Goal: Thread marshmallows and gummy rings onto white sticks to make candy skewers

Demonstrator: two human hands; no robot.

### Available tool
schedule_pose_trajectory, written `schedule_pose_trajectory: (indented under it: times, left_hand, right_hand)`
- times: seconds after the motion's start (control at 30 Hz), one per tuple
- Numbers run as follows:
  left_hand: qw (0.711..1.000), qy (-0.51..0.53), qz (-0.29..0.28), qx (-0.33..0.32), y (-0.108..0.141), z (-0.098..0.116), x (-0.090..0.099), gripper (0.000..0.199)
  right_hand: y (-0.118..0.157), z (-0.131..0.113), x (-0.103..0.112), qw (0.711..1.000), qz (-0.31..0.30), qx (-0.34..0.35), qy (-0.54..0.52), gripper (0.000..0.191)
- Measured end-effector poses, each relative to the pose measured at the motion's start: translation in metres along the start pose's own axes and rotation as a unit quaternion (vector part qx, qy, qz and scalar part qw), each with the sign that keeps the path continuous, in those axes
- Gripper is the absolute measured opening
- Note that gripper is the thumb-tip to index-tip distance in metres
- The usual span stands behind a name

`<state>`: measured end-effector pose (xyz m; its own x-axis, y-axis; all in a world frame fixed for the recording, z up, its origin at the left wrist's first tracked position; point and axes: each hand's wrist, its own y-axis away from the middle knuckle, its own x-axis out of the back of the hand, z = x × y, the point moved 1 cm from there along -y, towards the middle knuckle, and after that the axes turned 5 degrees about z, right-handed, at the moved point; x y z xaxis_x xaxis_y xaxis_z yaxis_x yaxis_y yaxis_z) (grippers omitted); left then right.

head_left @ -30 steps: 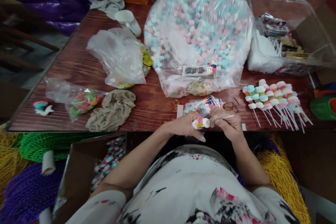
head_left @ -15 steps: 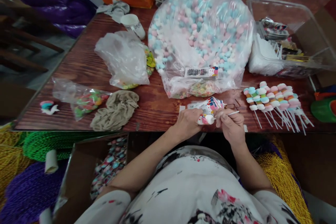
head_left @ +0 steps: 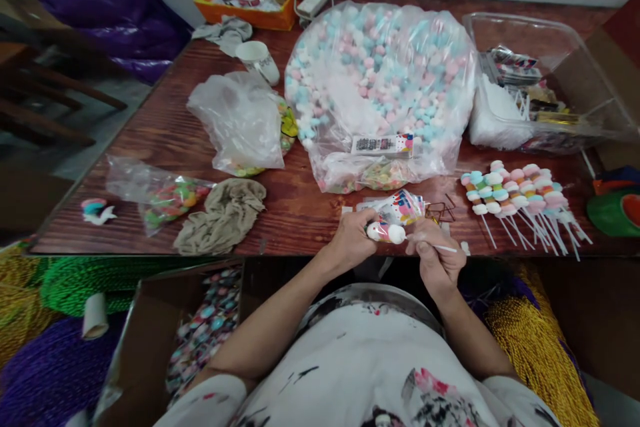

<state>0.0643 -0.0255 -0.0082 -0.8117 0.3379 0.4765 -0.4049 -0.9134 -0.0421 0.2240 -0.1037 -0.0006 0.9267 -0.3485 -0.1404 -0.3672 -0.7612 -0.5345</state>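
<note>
In the head view, my left hand [head_left: 353, 240] is closed around a wrapped marshmallow skewer [head_left: 386, 233], its white end facing right. My right hand [head_left: 437, 250] pinches the skewer's white stick [head_left: 445, 249], which pokes out to the right. Clear wrapping between the hands is hard to make out. Just behind them lie printed plastic wrappers [head_left: 400, 205] and several gold twist ties [head_left: 440, 212]. To the right, a pile of marshmallow skewers [head_left: 515, 190] rests with its sticks toward the table's front edge.
A large bag of marshmallows [head_left: 380, 67] stands behind my hands, beside a clear bin [head_left: 550, 23]. Leftward are a rag [head_left: 223, 213], candy bags [head_left: 175, 197], a plastic bag [head_left: 237, 120] and a mug [head_left: 257, 60]. A cardboard box [head_left: 145, 340] sits below the front edge.
Both hands have come slightly lower, and the wrapped skewer has shifted a little left, showing more of its length. The stick's outer end now tilts downward. The whole view has moved slightly.
</note>
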Motion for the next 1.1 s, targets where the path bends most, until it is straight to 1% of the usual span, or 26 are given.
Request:
schedule_pose_trajectory:
  times: [0.07, 0.17, 0.23, 0.3, 0.43, 0.5, 0.6, 0.67, 0.73, 0.8, 0.87, 0.93, 1.03, 1.1]
  left_hand:
    - [0.999, 0.034, -0.01, 0.013, 0.0, 0.001, -0.001, 0.018]
    - [0.996, 0.074, -0.044, 0.039, 0.001, 0.003, -0.001, 0.03]
    - [0.993, 0.084, -0.065, 0.046, 0.003, 0.005, 0.0, 0.032]
    - [0.993, 0.082, -0.082, 0.034, 0.005, 0.007, 0.001, 0.031]
    - [0.992, 0.053, -0.116, -0.016, 0.009, 0.011, 0.0, 0.028]
    - [0.99, 0.034, -0.13, -0.04, 0.01, 0.011, -0.003, 0.027]
    - [0.989, 0.018, -0.139, -0.053, 0.011, 0.011, -0.007, 0.026]
    - [0.99, 0.017, -0.135, -0.044, 0.011, 0.012, -0.008, 0.024]
    - [0.991, 0.027, -0.127, -0.029, 0.011, 0.016, -0.009, 0.021]
    - [0.992, 0.043, -0.117, -0.012, 0.01, 0.021, -0.007, 0.022]
    - [0.99, 0.075, -0.121, 0.0, 0.01, 0.027, -0.004, 0.029]
    - [0.978, 0.143, -0.148, 0.019, 0.011, 0.032, 0.001, 0.038]
    - [0.938, 0.266, -0.205, 0.085, 0.015, 0.029, 0.005, 0.045]
    - [0.911, 0.318, -0.218, 0.146, 0.018, 0.024, 0.005, 0.048]
  right_hand:
    - [0.0, -0.001, 0.001, 0.999, -0.026, 0.033, 0.002, 0.021]
    - [0.001, -0.003, 0.003, 0.993, -0.082, 0.086, 0.011, 0.022]
    - [0.001, -0.004, 0.005, 0.989, -0.112, 0.095, 0.017, 0.019]
    - [0.0, -0.004, 0.007, 0.991, -0.116, 0.065, 0.011, 0.017]
    - [-0.004, -0.001, 0.008, 0.995, -0.088, -0.049, -0.026, 0.019]
    - [-0.005, 0.0, 0.005, 0.991, -0.1, -0.078, -0.03, 0.02]
    - [-0.006, 0.002, -0.002, 0.988, -0.139, -0.074, -0.004, 0.019]
    - [-0.007, 0.003, -0.006, 0.986, -0.156, -0.06, 0.015, 0.018]
    - [-0.01, 0.002, -0.007, 0.985, -0.158, -0.063, 0.028, 0.015]
    - [-0.015, -0.001, -0.004, 0.988, -0.123, -0.086, 0.028, 0.009]
    - [-0.021, -0.005, 0.002, 0.993, -0.064, -0.096, 0.019, 0.007]
    - [-0.026, -0.009, 0.008, 0.996, -0.032, -0.084, 0.02, 0.006]
    - [-0.031, -0.01, 0.01, 0.995, -0.053, -0.08, 0.041, 0.007]
    - [-0.031, -0.007, 0.008, 0.993, -0.06, -0.096, 0.037, 0.009]
